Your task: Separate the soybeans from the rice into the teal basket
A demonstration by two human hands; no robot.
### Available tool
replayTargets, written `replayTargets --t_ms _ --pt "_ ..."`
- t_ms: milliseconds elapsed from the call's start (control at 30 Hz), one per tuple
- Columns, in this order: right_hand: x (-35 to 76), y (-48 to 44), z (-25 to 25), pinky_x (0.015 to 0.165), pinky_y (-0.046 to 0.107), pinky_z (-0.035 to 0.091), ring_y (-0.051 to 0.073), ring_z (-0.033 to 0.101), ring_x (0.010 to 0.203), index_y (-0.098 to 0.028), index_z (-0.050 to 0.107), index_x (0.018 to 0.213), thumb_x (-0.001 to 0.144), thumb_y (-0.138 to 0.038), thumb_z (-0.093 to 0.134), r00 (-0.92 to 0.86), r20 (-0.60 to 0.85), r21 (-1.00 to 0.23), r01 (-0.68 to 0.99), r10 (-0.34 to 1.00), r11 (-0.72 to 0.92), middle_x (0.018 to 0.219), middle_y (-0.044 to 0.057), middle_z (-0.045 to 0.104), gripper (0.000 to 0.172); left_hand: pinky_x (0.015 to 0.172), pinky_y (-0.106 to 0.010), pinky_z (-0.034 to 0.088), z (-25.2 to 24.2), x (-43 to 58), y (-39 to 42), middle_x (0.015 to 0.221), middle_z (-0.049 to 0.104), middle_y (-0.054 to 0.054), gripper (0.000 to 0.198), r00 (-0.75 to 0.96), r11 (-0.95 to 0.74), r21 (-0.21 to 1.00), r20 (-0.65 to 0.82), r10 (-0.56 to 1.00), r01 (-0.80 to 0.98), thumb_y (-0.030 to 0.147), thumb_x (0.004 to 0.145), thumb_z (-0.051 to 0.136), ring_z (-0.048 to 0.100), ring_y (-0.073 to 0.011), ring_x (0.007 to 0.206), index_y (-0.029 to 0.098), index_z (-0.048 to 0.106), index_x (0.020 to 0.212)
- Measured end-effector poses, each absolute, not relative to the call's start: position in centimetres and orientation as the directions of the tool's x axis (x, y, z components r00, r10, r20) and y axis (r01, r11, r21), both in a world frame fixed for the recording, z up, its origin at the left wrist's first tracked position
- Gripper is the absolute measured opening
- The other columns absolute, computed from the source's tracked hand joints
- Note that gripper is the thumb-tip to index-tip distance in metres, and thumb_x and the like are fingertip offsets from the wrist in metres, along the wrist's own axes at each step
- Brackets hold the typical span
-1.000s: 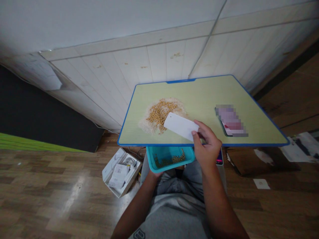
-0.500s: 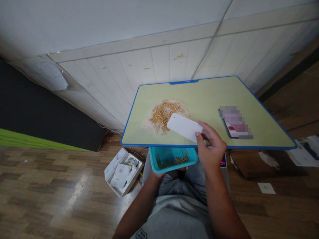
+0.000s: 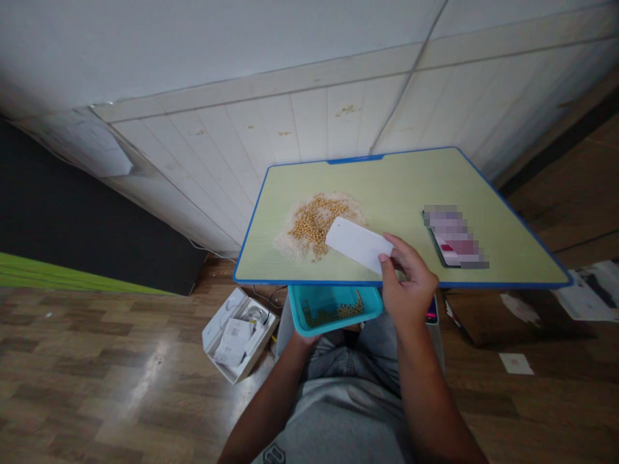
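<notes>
My right hand is closed on one end of a flat white card with a small hole near its far end. The card's far end is at the right side of a pile of tan soybeans, which lies among pale rice-like grains on the table. Below the table's front edge, my left hand supports a turquoise plastic tray from underneath; its fingers are hidden by the tray. Some beans lie inside the tray.
The pale green table has a blue rim and stands against the white panelled wall. A phone lies on its right part. An open white box with papers sits on the wooden floor at left, and a brown carton at right.
The white card has shifted very slightly along the edge of the bean pile. Both hands otherwise keep their places, and the view has moved a little.
</notes>
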State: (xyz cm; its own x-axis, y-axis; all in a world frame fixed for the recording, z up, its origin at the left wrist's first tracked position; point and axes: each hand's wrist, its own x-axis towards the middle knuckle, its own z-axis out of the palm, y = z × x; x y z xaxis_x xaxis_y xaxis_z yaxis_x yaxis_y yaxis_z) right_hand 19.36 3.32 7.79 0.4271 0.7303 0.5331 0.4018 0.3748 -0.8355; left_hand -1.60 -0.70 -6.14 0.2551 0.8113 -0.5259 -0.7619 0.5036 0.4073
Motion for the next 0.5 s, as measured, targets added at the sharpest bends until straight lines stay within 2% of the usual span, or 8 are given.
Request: replayTargets --t_ms 100,233,367,500 --pt "19.4 3.3 7.9 0.081 0.031 0.068 0.020 0.084 0.089 -0.027 0.085 0.126 0.096 -0.024 0.071 0.386 0.533 -0.832 0.401 0.753 0.384 0.115 0.006 0.089 0.033 0.143 -0.056 0.026 -5.0 -1.0 -0.5 0.114 0.089 -0.004 0.058 0.185 0.474 0.355 -0.609 0.771 -0.806 0.048 0.109 0.028 0.039 -0.0267 0.170 0.033 0.084 0.106" --pt "19.5 3.3 7.9 0.078 0.030 0.069 0.020 0.084 0.088 -0.027 0.086 0.126 0.096 -0.024 0.072 0.369 0.537 -0.829 0.399 0.759 0.392 0.115 0.006 0.089 0.033 0.141 -0.058 0.029 -4.9 -0.9 -0.6 0.113 0.089 -0.004 0.053 0.170 0.468 0.400 -0.588 0.790 -0.788 0.047 0.106 0.034 0.045 -0.0274 0.166 0.035 0.085 0.106" --pt "19.4 3.3 7.8 0.079 0.032 0.070 0.020 0.084 0.089 -0.026 0.085 0.126 0.097 -0.026 0.071 0.381 0.539 -0.828 0.401 0.751 0.392 0.115 0.007 0.089 0.033 0.140 -0.060 0.029 -5.6 -1.2 -0.6 0.112 0.088 -0.005 0.042 0.157 0.465 0.418 -0.588 0.793 -0.780 0.051 0.101 0.048 0.048 -0.0334 0.163 0.034 0.086 0.099" --pt "19.5 3.3 7.9 0.077 0.032 0.070 0.020 0.084 0.088 -0.025 0.085 0.125 0.097 -0.026 0.070 0.370 0.526 -0.836 0.390 0.765 0.386 0.115 0.006 0.089 0.032 0.140 -0.061 0.030 -5.7 -1.1 -0.4 0.111 0.088 -0.006 0.047 0.164 0.452 0.395 -0.580 0.798 -0.799 0.052 0.104 0.043 0.047 -0.0339 0.163 0.033 0.086 0.106"
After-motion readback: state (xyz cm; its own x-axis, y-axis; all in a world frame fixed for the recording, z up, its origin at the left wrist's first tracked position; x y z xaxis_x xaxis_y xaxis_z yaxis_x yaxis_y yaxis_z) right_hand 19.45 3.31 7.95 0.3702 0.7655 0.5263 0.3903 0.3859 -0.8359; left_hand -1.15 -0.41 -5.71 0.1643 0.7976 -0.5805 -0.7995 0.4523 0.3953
